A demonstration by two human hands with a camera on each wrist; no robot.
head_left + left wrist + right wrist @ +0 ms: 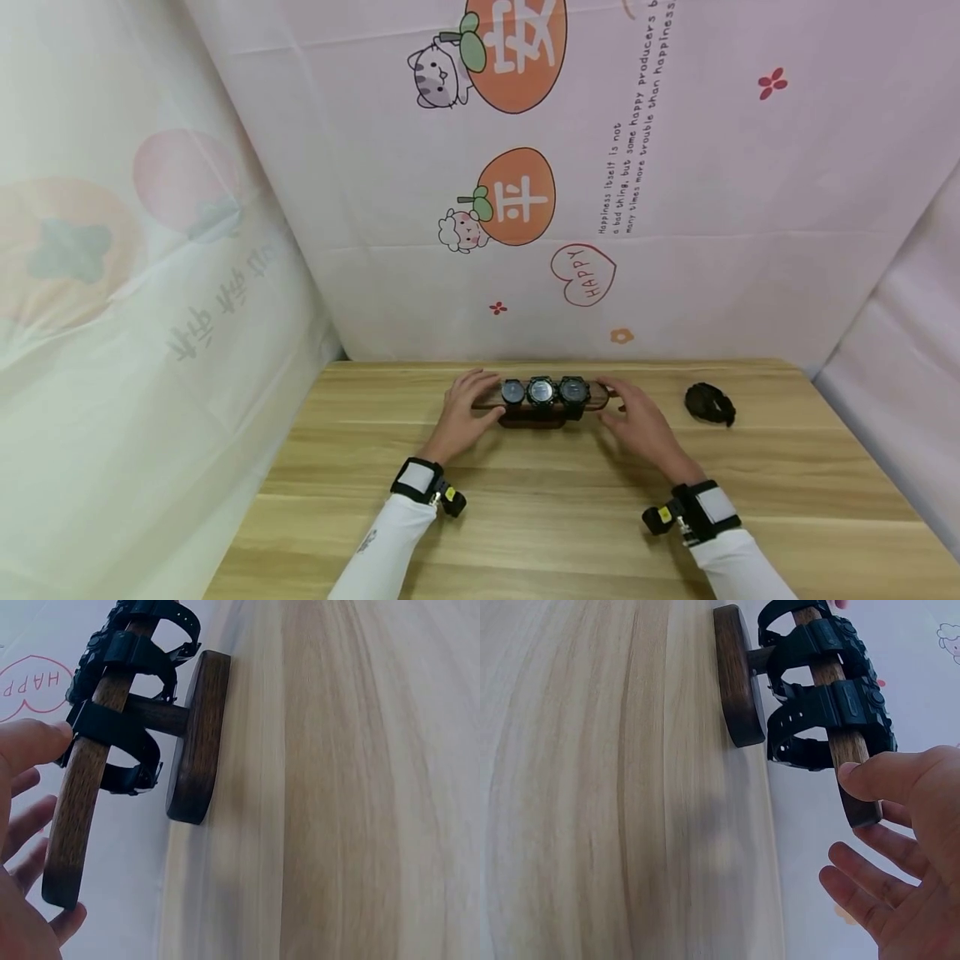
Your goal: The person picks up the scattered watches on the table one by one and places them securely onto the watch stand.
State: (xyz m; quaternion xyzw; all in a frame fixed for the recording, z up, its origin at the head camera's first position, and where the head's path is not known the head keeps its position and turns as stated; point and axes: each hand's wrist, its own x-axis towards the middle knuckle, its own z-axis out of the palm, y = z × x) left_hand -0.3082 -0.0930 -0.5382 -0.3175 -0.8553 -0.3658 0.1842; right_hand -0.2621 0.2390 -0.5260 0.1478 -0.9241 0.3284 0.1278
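A dark wooden T-bar watch stand (531,422) stands near the back edge of the table, its base on the tabletop. Three black watches (542,392) are strapped side by side round its crossbar (73,825). At the left end, my left hand (462,418) holds the bar, thumb by the nearest strap and fingers behind the wood. My right hand (641,423) pinches the opposite end, its thumb (861,784) on the wood and the index finger beneath. In the right wrist view the other fingers of that hand are spread away from the bar.
Another black watch (709,404) lies on the wooden table (517,533), right of my right hand. Directly behind the table's back edge hangs a white printed cloth (420,292). More cloth (150,417) closes off the left side, and the right side too.
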